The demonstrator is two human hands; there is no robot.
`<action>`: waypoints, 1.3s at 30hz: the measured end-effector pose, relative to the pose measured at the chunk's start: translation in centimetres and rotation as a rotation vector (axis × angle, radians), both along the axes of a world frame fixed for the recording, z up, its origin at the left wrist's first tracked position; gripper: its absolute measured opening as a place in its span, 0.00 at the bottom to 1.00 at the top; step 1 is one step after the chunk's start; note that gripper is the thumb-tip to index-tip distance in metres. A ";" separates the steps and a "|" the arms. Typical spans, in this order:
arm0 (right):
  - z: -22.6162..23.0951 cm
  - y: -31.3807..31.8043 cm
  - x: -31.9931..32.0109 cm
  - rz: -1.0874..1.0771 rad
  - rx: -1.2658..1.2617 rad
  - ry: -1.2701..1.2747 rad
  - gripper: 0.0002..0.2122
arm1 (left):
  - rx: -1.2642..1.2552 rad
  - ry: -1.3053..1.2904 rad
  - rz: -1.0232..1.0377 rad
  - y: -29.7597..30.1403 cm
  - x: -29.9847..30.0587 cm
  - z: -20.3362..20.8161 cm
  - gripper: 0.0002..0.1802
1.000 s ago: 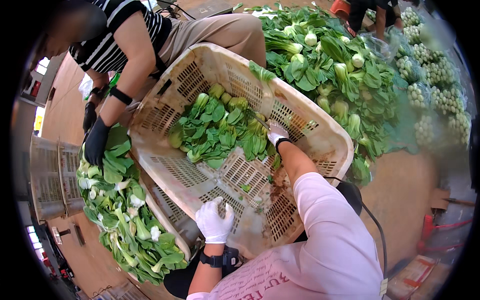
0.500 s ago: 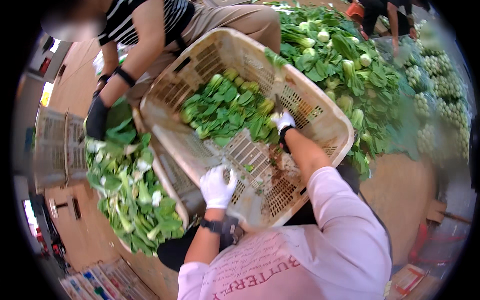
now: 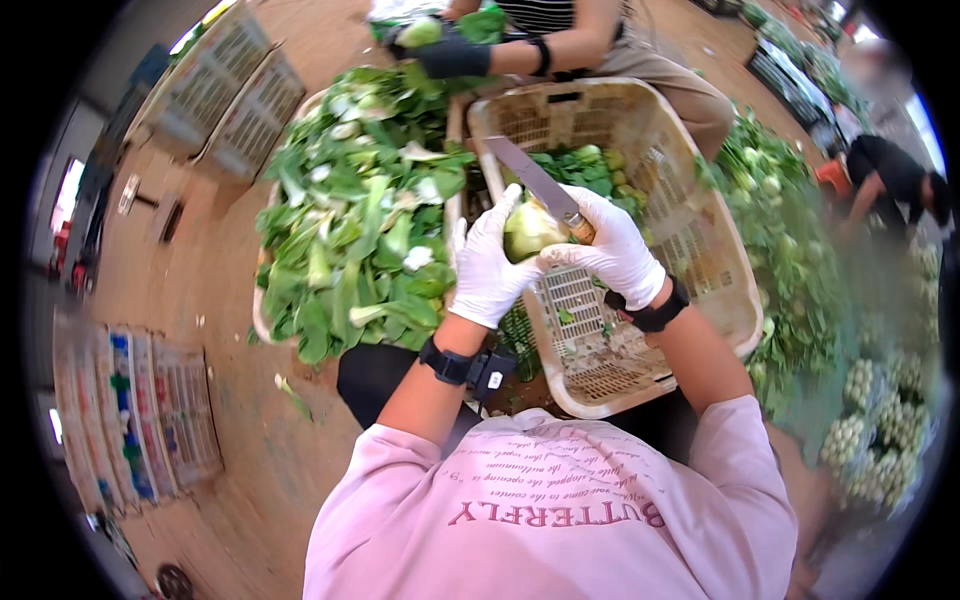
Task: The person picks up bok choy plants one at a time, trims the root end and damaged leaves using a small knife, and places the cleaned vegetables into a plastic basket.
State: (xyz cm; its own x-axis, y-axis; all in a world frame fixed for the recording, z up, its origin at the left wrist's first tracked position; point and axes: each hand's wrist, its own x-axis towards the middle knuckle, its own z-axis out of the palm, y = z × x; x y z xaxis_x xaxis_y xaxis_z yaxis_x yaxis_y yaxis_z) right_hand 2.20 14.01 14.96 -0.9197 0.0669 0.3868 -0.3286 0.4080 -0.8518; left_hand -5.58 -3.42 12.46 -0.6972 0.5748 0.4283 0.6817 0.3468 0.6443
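Observation:
My white-gloved left hand (image 3: 490,268) is closed around a head of bok choy (image 3: 530,232), its pale green base facing up. Leaves show below that hand. In my gloved right hand (image 3: 618,252) is a knife (image 3: 537,175) with a broad blade and a light-coloured handle; the blade points up and to the left, past the bok choy. Both hands are close together over the left edge of a dirty cream plastic crate (image 3: 745,300). Several bok choy heads (image 3: 575,172) lie at the crate's far end, partly hidden by the knife and my right hand.
Left of the crate, a container heaped with loose leaves (image 3: 370,235) stands close by. Across from me a co-worker's dark-gloved hand (image 3: 455,57) holds a bok choy. A large pile of greens (image 3: 770,230) lies right; stacked crates (image 3: 235,95) stand far left.
My view has swung, shifting the scene. My hands have come together above the crate's left edge; my left hand, previously without bok choy, now holds one. The knife has been raised out of the crate.

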 end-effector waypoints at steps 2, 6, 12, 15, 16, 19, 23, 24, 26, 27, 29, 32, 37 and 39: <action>0.7 -2.9 -1.8 0.005 -0.267 0.031 0.25 | 0.470 -0.723 -0.107 -2.9 -1.2 1.3 0.35; 1.3 -6.1 -5.1 -0.170 -0.131 0.042 0.20 | 0.516 -0.395 0.062 -8.8 -3.9 1.1 0.35; 2.7 -12.7 -7.9 -0.131 0.737 0.326 0.16 | 0.399 -0.126 0.390 -12.4 -7.0 -0.4 0.37; 1.6 -14.5 -10.2 -0.154 0.891 0.381 0.08 | 0.311 0.094 0.491 -13.1 -7.9 -2.0 0.35; 1.4 -14.9 -11.0 -0.154 0.946 0.393 0.07 | 0.317 0.061 0.505 -13.3 -8.2 -2.3 0.35; 0.8 -16.1 -12.7 -0.169 0.959 0.424 0.05 | 0.376 -0.072 0.548 -13.9 -8.2 -1.5 0.32; 0.2 -18.2 -14.7 -0.188 0.994 0.434 0.05 | 0.585 -0.192 0.532 -15.3 -8.5 -0.9 0.22; -0.1 -18.7 -15.3 -0.191 1.001 0.438 0.05 | 0.569 -0.254 0.552 -15.8 -8.6 -1.1 0.23; -0.7 -19.4 -16.5 -0.194 0.987 0.474 0.05 | 0.535 -0.380 0.587 -16.6 -8.8 -1.7 0.25; -1.1 -19.8 -17.1 -0.194 0.973 0.482 0.05 | 0.491 -0.388 0.666 -16.9 -8.9 -1.9 0.25; -1.6 -20.4 -18.0 -0.176 0.963 0.487 0.04 | 0.512 -0.342 0.702 -17.4 -9.0 -1.6 0.26; -1.5 -21.1 -19.5 -0.132 1.015 0.440 0.03 | 0.462 -0.215 0.797 -18.3 -9.7 -1.5 0.27; -2.6 -15.6 -23.1 -0.219 1.106 -0.199 0.03 | 0.611 -0.013 0.718 -17.9 -9.1 -1.5 0.33; -1.9 -14.7 -21.9 -0.187 0.945 -0.341 0.08 | 0.642 -0.062 0.743 -17.8 -9.7 -2.7 0.34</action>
